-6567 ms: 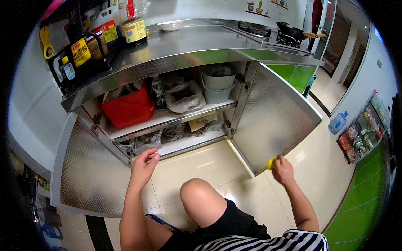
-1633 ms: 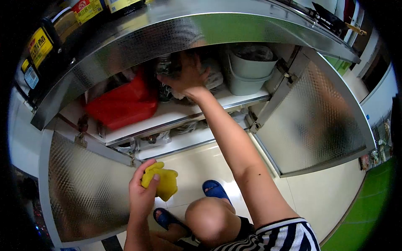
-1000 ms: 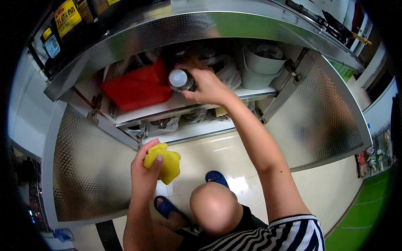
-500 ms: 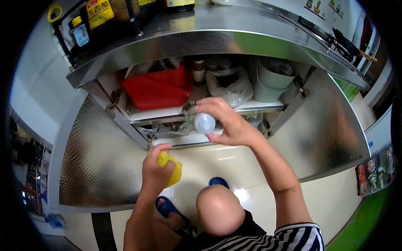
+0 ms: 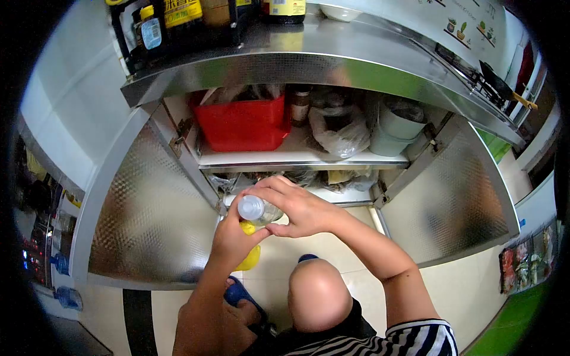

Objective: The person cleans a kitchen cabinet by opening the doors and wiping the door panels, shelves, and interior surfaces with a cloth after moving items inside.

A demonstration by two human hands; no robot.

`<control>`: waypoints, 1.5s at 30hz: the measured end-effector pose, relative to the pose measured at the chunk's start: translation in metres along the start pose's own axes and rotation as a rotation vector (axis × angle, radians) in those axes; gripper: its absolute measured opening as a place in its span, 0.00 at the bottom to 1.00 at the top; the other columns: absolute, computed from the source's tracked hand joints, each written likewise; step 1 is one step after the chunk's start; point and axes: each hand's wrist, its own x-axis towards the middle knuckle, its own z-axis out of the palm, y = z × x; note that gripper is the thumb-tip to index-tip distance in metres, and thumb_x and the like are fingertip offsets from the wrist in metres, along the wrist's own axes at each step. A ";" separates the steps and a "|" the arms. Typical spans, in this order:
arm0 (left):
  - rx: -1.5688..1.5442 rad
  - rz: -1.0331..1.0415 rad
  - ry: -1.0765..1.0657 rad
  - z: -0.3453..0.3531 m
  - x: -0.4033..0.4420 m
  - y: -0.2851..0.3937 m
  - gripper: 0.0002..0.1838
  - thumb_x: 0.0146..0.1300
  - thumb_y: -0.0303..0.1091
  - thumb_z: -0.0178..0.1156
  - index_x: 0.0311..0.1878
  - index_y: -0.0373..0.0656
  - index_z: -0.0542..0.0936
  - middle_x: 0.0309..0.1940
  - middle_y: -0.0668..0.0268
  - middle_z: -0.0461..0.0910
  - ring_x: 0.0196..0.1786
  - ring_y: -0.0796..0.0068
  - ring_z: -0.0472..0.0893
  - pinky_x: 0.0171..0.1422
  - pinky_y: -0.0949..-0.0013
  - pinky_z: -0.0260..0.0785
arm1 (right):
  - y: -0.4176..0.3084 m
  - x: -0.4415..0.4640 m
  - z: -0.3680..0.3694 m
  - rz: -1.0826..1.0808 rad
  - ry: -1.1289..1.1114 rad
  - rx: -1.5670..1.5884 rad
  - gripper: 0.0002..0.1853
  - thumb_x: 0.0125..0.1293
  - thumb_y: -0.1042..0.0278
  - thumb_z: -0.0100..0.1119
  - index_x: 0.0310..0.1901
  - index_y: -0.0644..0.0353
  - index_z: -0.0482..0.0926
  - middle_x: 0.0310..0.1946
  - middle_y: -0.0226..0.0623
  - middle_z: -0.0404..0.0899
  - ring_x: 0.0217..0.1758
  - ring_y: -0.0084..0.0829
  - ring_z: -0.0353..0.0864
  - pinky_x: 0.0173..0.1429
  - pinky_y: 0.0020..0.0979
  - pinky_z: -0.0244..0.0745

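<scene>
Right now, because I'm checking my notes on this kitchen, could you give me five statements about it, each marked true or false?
1. The right hand is on the clear bottle. True.
2. The yellow cloth lies on the upper shelf. False: it is at the left hand.
3. The red basket stands on the upper shelf. True.
4. Both cabinet doors are shut. False: both stand open.
5. A white bowl is on the countertop. True.
</scene>
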 end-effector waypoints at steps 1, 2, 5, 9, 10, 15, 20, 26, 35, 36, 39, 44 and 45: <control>-0.018 0.011 0.003 -0.002 -0.002 -0.001 0.47 0.44 0.43 0.74 0.66 0.43 0.60 0.48 0.50 0.78 0.52 0.51 0.78 0.53 0.59 0.71 | 0.000 0.000 0.005 -0.001 0.012 0.025 0.38 0.47 0.68 0.65 0.62 0.61 0.64 0.54 0.49 0.67 0.59 0.49 0.66 0.64 0.42 0.63; -0.020 0.001 0.003 -0.005 -0.004 -0.003 0.47 0.44 0.43 0.74 0.66 0.43 0.60 0.48 0.50 0.78 0.52 0.51 0.78 0.53 0.59 0.71 | -0.001 0.000 0.007 0.032 -0.028 0.060 0.39 0.49 0.70 0.64 0.65 0.62 0.61 0.60 0.49 0.65 0.62 0.49 0.65 0.68 0.42 0.60; 0.026 -0.055 -0.002 -0.011 -0.010 -0.012 0.43 0.43 0.41 0.74 0.63 0.42 0.65 0.43 0.53 0.80 0.47 0.54 0.81 0.49 0.60 0.72 | 0.000 -0.002 0.019 0.013 -0.007 0.116 0.40 0.49 0.70 0.61 0.66 0.65 0.58 0.60 0.53 0.64 0.64 0.51 0.64 0.69 0.41 0.59; -0.059 -0.028 0.040 -0.020 -0.014 -0.011 0.39 0.42 0.39 0.74 0.59 0.40 0.69 0.35 0.56 0.81 0.39 0.61 0.82 0.43 0.63 0.72 | 0.000 -0.005 0.022 0.059 -0.029 0.208 0.38 0.50 0.73 0.58 0.66 0.65 0.58 0.63 0.54 0.63 0.67 0.50 0.62 0.72 0.39 0.56; -0.022 -0.073 0.039 -0.023 -0.016 -0.011 0.38 0.43 0.38 0.74 0.59 0.39 0.69 0.35 0.56 0.81 0.40 0.62 0.82 0.44 0.64 0.72 | 0.005 -0.006 0.021 0.062 -0.025 0.207 0.38 0.50 0.73 0.58 0.66 0.65 0.58 0.63 0.54 0.63 0.67 0.50 0.62 0.72 0.39 0.56; -0.044 -0.062 0.084 -0.030 -0.019 -0.015 0.35 0.45 0.32 0.73 0.59 0.39 0.69 0.41 0.57 0.82 0.44 0.68 0.83 0.49 0.68 0.72 | 0.067 -0.002 0.002 0.227 0.392 -0.354 0.25 0.51 0.74 0.58 0.55 0.64 0.72 0.56 0.52 0.71 0.60 0.49 0.69 0.64 0.42 0.66; -0.185 -0.193 0.118 -0.029 -0.014 -0.003 0.33 0.47 0.29 0.72 0.57 0.37 0.70 0.45 0.59 0.82 0.47 0.71 0.81 0.52 0.69 0.71 | 0.150 0.023 -0.022 0.768 0.141 -0.445 0.22 0.53 0.71 0.56 0.53 0.63 0.73 0.53 0.54 0.73 0.56 0.50 0.73 0.57 0.42 0.71; -0.185 -0.312 0.114 -0.022 -0.007 -0.004 0.31 0.46 0.29 0.73 0.54 0.38 0.71 0.43 0.60 0.81 0.45 0.71 0.80 0.50 0.68 0.72 | 0.208 0.054 -0.019 0.840 0.286 -0.488 0.26 0.56 0.64 0.57 0.58 0.60 0.70 0.53 0.55 0.74 0.56 0.50 0.74 0.62 0.43 0.68; -0.143 -0.407 0.109 -0.017 -0.003 0.016 0.36 0.42 0.27 0.74 0.58 0.36 0.69 0.46 0.58 0.79 0.47 0.68 0.79 0.52 0.65 0.71 | 0.270 0.058 -0.026 0.654 0.305 -0.647 0.16 0.60 0.71 0.46 0.48 0.62 0.77 0.45 0.56 0.78 0.52 0.51 0.77 0.58 0.46 0.71; -0.183 -0.426 0.132 -0.015 -0.003 0.014 0.38 0.41 0.27 0.74 0.59 0.36 0.69 0.47 0.58 0.78 0.48 0.68 0.78 0.53 0.65 0.71 | 0.272 0.057 -0.026 0.590 0.403 -0.600 0.16 0.60 0.71 0.46 0.48 0.62 0.77 0.44 0.57 0.79 0.51 0.52 0.77 0.56 0.47 0.72; -0.140 -0.379 0.105 -0.014 0.000 0.013 0.41 0.40 0.26 0.73 0.61 0.36 0.67 0.48 0.58 0.78 0.50 0.68 0.77 0.55 0.65 0.70 | 0.317 0.063 -0.019 0.543 0.516 -0.660 0.16 0.61 0.69 0.46 0.49 0.60 0.77 0.44 0.56 0.79 0.51 0.53 0.77 0.56 0.47 0.72; -0.125 -0.421 0.081 -0.014 0.010 0.033 0.40 0.40 0.24 0.72 0.62 0.36 0.67 0.48 0.59 0.78 0.50 0.69 0.77 0.56 0.67 0.70 | 0.314 0.077 -0.032 0.739 0.235 -0.513 0.18 0.63 0.66 0.45 0.54 0.58 0.74 0.46 0.57 0.77 0.52 0.52 0.76 0.57 0.47 0.71; -0.099 -0.426 0.083 -0.013 0.012 0.037 0.41 0.40 0.23 0.72 0.62 0.36 0.67 0.48 0.59 0.78 0.50 0.69 0.77 0.56 0.67 0.70 | 0.317 0.080 -0.034 0.738 0.240 -0.503 0.19 0.63 0.66 0.46 0.54 0.58 0.74 0.46 0.57 0.77 0.52 0.52 0.76 0.57 0.46 0.71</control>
